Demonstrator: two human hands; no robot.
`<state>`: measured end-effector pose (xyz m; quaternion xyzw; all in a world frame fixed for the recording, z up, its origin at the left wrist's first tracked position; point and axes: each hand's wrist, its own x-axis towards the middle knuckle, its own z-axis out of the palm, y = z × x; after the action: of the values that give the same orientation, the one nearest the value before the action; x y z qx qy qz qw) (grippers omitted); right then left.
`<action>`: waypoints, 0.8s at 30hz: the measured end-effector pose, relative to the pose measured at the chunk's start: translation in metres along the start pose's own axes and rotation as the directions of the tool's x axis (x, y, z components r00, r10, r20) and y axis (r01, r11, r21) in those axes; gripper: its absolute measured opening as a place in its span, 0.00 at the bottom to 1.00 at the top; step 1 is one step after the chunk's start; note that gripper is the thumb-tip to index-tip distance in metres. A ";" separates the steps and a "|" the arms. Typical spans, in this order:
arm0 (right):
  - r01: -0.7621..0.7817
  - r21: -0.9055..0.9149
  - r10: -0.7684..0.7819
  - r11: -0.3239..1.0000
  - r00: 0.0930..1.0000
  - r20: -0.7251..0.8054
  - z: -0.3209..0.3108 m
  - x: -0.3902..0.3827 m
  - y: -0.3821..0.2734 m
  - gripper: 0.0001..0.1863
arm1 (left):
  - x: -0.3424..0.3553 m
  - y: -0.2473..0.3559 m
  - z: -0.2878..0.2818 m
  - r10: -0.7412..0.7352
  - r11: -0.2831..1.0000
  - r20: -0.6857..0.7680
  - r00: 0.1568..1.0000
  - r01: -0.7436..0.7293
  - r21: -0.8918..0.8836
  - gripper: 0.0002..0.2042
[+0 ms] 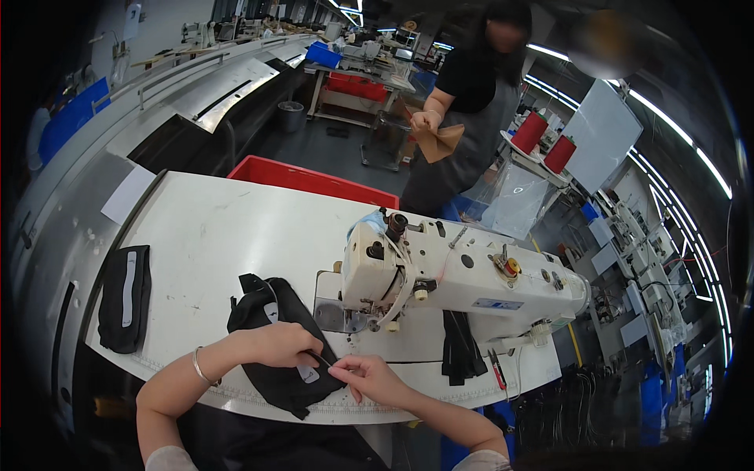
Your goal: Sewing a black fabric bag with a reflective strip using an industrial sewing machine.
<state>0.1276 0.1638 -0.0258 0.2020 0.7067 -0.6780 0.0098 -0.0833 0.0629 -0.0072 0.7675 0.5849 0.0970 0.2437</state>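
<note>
A black fabric piece (263, 385) with a pale patch lies on the white sewing table at the front, left of the machine needle. My left hand (290, 345), with a bangle at the wrist, is closed on a narrow black strip (320, 359) over that piece. My right hand (363, 375) pinches the same strip with thumb and finger, just to the right. The white sewing machine (424, 290) stands behind my hands. A second black piece (124, 298) with a long pale strip lies at the table's left side.
Black strips (459, 345) and red-handled snips (496, 367) lie right of the machine. A red bin (306, 177) sits behind the table. A co-worker (463, 118) stands opposite, holding brown pieces. A metal rail counter (204, 110) runs along the left. Red thread cones (558, 153) stand behind.
</note>
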 end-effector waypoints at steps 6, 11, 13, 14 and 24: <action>0.022 -0.170 -0.030 0.985 0.999 -0.046 -0.033 -0.021 0.012 0.12 | -0.029 -0.034 -0.022 -0.200 0.892 0.128 0.971 0.234 -0.387 0.08; 0.176 -0.513 -0.234 0.840 0.971 -0.050 -0.039 -0.027 0.021 0.13 | -0.036 -0.050 -0.010 -0.063 0.957 -0.170 0.983 0.012 -0.289 0.10; 0.257 -0.456 -0.346 0.852 0.930 -0.124 -0.044 -0.027 0.022 0.12 | -0.041 -0.058 -0.005 -0.264 0.914 -0.123 0.957 0.207 -0.350 0.09; 0.217 -0.480 -0.331 0.850 0.929 -0.167 -0.049 -0.028 0.022 0.11 | -0.046 -0.062 -0.006 -0.251 0.963 -0.169 0.953 0.229 -0.142 0.09; -0.105 -0.427 0.021 0.898 0.981 -0.195 -0.060 -0.030 0.018 0.13 | -0.063 -0.042 0.000 -0.488 0.605 -0.148 0.860 0.211 -0.767 0.05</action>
<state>0.1765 0.2131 -0.0295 0.2797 0.8311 -0.4805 0.0108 -0.1378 0.0112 -0.0190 0.4445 0.6706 0.4026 0.4366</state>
